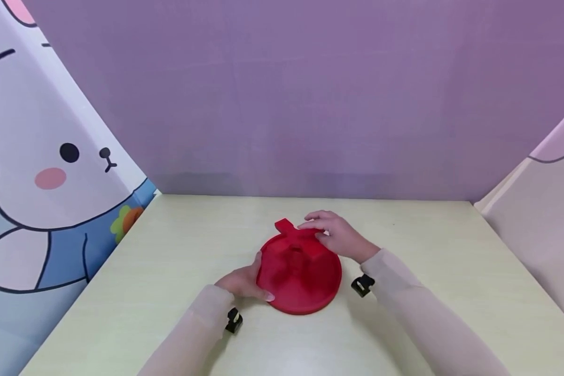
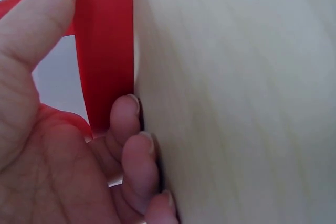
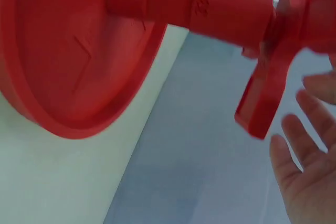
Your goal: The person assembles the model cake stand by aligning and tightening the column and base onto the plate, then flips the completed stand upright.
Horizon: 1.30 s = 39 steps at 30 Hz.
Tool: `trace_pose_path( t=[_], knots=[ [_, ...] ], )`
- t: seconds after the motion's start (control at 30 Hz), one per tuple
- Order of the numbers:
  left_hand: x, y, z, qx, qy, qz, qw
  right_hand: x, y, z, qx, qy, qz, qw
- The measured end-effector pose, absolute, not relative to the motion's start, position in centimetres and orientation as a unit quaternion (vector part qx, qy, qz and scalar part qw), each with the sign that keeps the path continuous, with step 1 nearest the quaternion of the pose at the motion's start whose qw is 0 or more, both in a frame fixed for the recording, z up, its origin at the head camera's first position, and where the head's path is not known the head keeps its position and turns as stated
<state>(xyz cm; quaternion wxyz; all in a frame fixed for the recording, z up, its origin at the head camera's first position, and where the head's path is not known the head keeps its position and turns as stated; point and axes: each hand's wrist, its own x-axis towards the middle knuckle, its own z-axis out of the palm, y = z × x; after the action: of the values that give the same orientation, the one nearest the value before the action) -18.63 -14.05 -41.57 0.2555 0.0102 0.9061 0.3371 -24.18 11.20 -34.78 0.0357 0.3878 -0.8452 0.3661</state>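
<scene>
A red plastic stand (image 1: 301,292) has a broad round base, a thick central post and a cross-shaped top. The left hand (image 1: 244,280) grips the base at its left rim, thumb up along the far side and fingers around the near side. In the left wrist view, that hand's fingertips (image 2: 126,114) lie between the rim and the table. At the cross-shaped top (image 3: 265,90), the right hand (image 1: 339,236) has its fingers spread loosely, thumb close to the cross's right arm. The post (image 3: 210,6) rises from the base in the right wrist view.
The stand rests on a pale wood-grain table (image 1: 178,250). Behind it rises a purple backdrop (image 1: 310,104). A panel with a cartoon rabbit (image 1: 51,130) borders the left side, and another pale panel (image 1: 540,219) the right. Small black clips (image 1: 363,285) sit at both wrists.
</scene>
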Motion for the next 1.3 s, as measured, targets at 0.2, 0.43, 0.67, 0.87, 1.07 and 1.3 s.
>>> trace_pose_path(
  t=[0.2,0.43,0.67,0.87,1.07,1.3],
  knots=[
    [-18.6,-14.2,-41.4,0.011,0.904,0.345,0.253,-25.3,11.2,-34.6,0.404,-0.848,0.341,-0.037],
    [-18.8,-14.0,-41.3,0.014,0.906,0.334,0.258,-25.6,11.3,-35.1,0.435,-0.849,0.299,-0.025],
    [-19.0,-14.0,-41.3,0.015,0.909,0.326,0.259,-25.6,11.1,-34.8,0.437,-0.856,0.278,-0.016],
    [-18.9,-14.0,-41.7,0.019,0.913,0.313,0.260,-25.6,10.8,-34.4,0.436,-0.866,0.243,-0.032],
    [-18.8,-14.1,-41.6,0.024,0.906,0.335,0.259,-25.5,10.8,-34.2,0.459,-0.857,0.235,-0.002],
    [-18.5,-14.1,-41.3,0.024,0.905,0.340,0.255,-24.8,10.6,-34.1,0.434,-0.869,0.235,-0.024]
  ],
)
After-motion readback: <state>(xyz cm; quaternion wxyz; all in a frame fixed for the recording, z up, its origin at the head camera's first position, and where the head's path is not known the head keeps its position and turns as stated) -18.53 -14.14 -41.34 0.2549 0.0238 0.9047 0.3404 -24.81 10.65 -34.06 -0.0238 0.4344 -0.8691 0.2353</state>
